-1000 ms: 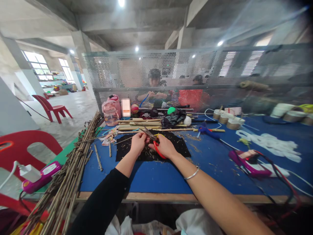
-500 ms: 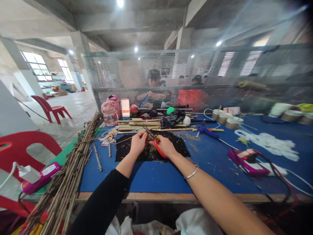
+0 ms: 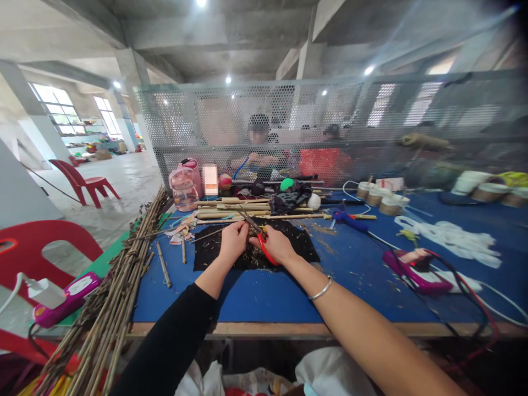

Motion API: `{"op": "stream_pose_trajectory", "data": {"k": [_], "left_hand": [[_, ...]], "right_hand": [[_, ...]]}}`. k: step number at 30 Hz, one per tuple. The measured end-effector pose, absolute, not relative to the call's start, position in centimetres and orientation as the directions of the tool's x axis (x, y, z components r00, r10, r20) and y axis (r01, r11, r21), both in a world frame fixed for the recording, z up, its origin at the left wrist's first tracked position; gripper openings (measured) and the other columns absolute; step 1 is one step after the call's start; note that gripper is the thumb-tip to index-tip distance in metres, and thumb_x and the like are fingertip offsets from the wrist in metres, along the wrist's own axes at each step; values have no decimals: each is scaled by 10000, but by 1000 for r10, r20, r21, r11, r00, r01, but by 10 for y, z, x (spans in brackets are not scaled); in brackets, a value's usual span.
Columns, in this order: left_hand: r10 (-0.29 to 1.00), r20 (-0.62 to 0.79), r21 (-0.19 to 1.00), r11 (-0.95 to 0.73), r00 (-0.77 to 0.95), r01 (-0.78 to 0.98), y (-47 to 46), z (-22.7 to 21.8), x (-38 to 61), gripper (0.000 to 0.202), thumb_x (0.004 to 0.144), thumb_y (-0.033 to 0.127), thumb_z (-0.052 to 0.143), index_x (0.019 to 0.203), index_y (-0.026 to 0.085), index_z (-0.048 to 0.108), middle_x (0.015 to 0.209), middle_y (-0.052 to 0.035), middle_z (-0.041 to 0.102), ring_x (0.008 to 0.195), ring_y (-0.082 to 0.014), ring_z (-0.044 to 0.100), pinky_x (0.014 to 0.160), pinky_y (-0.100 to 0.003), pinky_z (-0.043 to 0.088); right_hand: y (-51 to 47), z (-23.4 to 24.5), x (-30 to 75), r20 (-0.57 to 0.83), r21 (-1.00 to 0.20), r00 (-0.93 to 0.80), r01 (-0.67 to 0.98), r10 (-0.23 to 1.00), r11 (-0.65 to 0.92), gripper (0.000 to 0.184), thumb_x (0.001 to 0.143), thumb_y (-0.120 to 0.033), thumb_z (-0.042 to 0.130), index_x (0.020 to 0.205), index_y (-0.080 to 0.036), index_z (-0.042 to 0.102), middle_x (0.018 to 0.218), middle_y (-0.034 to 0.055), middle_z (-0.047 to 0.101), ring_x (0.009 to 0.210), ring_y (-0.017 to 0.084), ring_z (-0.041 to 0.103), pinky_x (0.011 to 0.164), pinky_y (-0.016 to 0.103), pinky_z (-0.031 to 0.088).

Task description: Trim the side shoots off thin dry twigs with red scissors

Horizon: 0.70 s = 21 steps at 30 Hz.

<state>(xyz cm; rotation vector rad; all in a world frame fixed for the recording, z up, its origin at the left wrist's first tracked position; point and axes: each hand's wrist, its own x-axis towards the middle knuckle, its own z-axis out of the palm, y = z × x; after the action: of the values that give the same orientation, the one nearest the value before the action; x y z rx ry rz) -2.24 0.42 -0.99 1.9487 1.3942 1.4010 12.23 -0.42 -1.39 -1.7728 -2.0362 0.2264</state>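
Observation:
My right hand (image 3: pixel 277 245) is closed round the red handles of a pair of scissors (image 3: pixel 267 250), whose blades point up and left past my left fingertips. My left hand (image 3: pixel 234 242) pinches a thin dry stem (image 3: pixel 209 234) that sticks out to its left; its other end is hidden by the fingers. Both hands are close together over a black cloth (image 3: pixel 297 240) strewn with plant bits. Whether the blades touch the stem I cannot tell.
A bundle of long dry stalks (image 3: pixel 111 300) lies along the table's left edge. Behind the cloth are bamboo sticks (image 3: pixel 235 209) and a blue glue gun (image 3: pixel 348 221). A purple power strip (image 3: pixel 416 275) with cables lies right, near white strips (image 3: pixel 454 242). A perforated screen (image 3: pixel 181 121) stands behind, with people beyond.
The whole view has shifted very slightly. My hands keep nearly the same place and grip, and the scissors have hardly moved.

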Motion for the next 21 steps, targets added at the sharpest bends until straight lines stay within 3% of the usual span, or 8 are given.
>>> {"op": "stream_pose_trajectory", "data": {"k": [10,21], "left_hand": [[886,462,751,-380,-19,541,8,-13,-26,317,812,295,427,597,158,614,547,-7,569,543,-123,473,556,-224,324],[912,405,823,-332,-66,461,6,-11,-24,254,789,259,417,613,165,573,513,13,535,491,-112,462,513,-219,313]], "right_hand": [[-1,-16,126,176,-365,-65,922,982,127,472,724,-655,486,783,-191,550,774,75,653,727,209,621,539,243,312],[-4,-17,122,246,-401,-164,880,955,255,427,731,-541,566,931,-169,506,897,65,603,796,174,579,614,234,348]]}}
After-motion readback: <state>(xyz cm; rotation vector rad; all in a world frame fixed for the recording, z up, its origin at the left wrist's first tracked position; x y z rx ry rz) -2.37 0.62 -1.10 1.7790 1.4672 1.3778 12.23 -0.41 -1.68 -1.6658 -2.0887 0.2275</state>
